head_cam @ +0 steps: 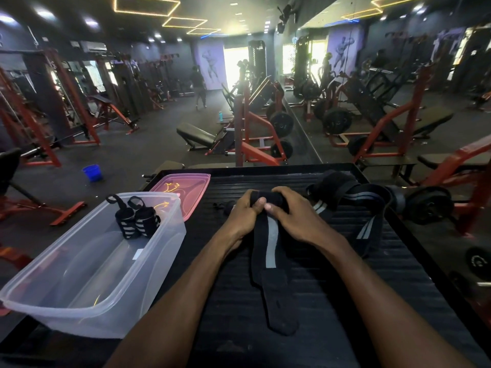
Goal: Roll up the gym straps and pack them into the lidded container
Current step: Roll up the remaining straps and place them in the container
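Note:
A black gym strap with a grey stripe lies along the black ribbed platform, its far end rolled up. My left hand and my right hand both grip that rolled end, thumbs meeting in the middle. The strap's loose tail runs toward me. A clear plastic container stands open at the left. Two rolled black-and-grey straps sit in its far corner. Its pink lid lies just behind it. More unrolled straps are heaped at the right.
A small dark item lies left of my left hand. A loaded dumbbell sits off the platform's right edge. Red gym machines, benches and a blue bucket fill the floor beyond; a person stands far back.

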Demonstrator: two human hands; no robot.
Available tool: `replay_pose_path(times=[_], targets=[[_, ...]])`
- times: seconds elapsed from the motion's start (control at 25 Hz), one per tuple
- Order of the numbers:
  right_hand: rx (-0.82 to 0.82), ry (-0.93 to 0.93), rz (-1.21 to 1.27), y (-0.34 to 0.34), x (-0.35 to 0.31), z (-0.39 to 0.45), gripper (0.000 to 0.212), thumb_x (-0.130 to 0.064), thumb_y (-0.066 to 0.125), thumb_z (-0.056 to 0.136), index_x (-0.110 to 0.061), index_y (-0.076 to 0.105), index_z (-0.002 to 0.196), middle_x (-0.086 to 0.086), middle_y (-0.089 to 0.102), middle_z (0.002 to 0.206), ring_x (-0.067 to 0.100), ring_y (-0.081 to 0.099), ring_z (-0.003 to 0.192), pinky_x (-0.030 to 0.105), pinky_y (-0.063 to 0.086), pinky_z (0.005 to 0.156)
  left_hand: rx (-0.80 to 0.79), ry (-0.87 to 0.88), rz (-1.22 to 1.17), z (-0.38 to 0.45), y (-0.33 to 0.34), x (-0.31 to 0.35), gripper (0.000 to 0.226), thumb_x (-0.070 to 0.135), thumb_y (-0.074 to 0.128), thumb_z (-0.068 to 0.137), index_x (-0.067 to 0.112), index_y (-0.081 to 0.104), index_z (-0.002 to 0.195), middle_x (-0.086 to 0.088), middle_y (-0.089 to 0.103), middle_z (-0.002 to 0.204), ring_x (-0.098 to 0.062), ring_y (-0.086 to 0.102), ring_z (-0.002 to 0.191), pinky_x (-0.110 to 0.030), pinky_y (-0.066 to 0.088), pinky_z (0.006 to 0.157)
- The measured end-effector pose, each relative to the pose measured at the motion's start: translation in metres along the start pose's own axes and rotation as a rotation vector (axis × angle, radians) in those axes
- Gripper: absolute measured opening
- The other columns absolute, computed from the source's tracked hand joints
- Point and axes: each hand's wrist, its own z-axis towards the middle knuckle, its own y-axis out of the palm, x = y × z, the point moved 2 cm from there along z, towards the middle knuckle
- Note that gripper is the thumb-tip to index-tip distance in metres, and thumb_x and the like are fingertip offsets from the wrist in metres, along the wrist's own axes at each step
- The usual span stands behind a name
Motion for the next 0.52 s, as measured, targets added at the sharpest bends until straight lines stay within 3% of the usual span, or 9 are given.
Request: replay_pose_path(times=[0.2,0.32,0.4,0.52], targets=[[-0.052,0.048,-0.027,-0.006,0.008,0.001,0.035,-0.015,0.064,0.095,-0.021,0.054,0.128,0.001,0.063,0.116,0.016,0.060,0.106,0.028,0.045,0.089,-0.002,-0.024,0.079,0.001,0.002,-0.005,0.011,0.041,0.057,0.093,0.038,0.066,0.098,-0.013,0.068,0.117,-0.028,0.067,0.111,-0.052,0.053,0.099],[-0.080,0.054,-0.019,-0.009,0.012,0.000,0.035,-0.007,0.062,0.094,-0.025,0.054,0.123,-0.002,0.064,0.110,0.015,0.061,0.103,0.029,0.048,0.086,-0.025,-0.039,0.163,0.013,0.001,-0.023,0.028,0.064,0.055,0.077,0.051,0.063,0.101,-0.010,0.064,0.123,-0.030,0.055,0.124,-0.055,0.045,0.107],[-0.090,0.042,-0.002,-0.010,0.017,0.001,0.040,-0.003,0.060,0.094,-0.026,0.055,0.125,-0.002,0.065,0.113,0.013,0.062,0.105,0.028,0.049,0.088,-0.038,-0.028,0.194,0.019,0.001,-0.030,0.031,0.065,0.052,0.077,0.052,0.062,0.103,-0.004,0.066,0.120,-0.031,0.050,0.128,-0.056,0.040,0.109],[-0.081,0.018,0.046,-0.014,0.018,0.003,0.049,0.001,0.061,0.092,-0.027,0.058,0.133,-0.003,0.066,0.123,0.011,0.061,0.113,0.025,0.047,0.094,-0.038,-0.002,0.173,0.007,0.003,-0.013,0.029,0.061,0.055,0.078,0.048,0.063,0.103,-0.008,0.066,0.119,-0.029,0.058,0.121,-0.053,0.046,0.106]])
